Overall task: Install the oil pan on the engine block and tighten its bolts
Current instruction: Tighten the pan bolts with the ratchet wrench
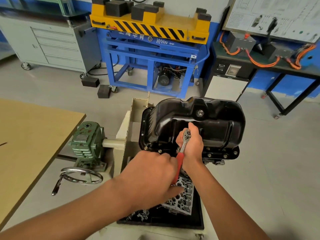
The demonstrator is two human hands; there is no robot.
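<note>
The black oil pan (214, 122) sits on top of the engine block (220, 156), with several bolts showing along its near flange. A ratchet wrench (181, 153) with a red handle stands over the near edge of the pan. My right hand (192, 144) wraps around the chrome ratchet head. My left hand (152, 174) grips the red handle lower down. The socket and the bolt under it are hidden by my right hand.
A green gearbox (88, 141) with a chrome handwheel (81, 175) is mounted on the stand at the left. A black tray (197, 220) below holds a cylinder head (181, 198) and small parts. A brown board (26, 135) lies at the left. A blue and yellow lift table (150, 49) stands behind.
</note>
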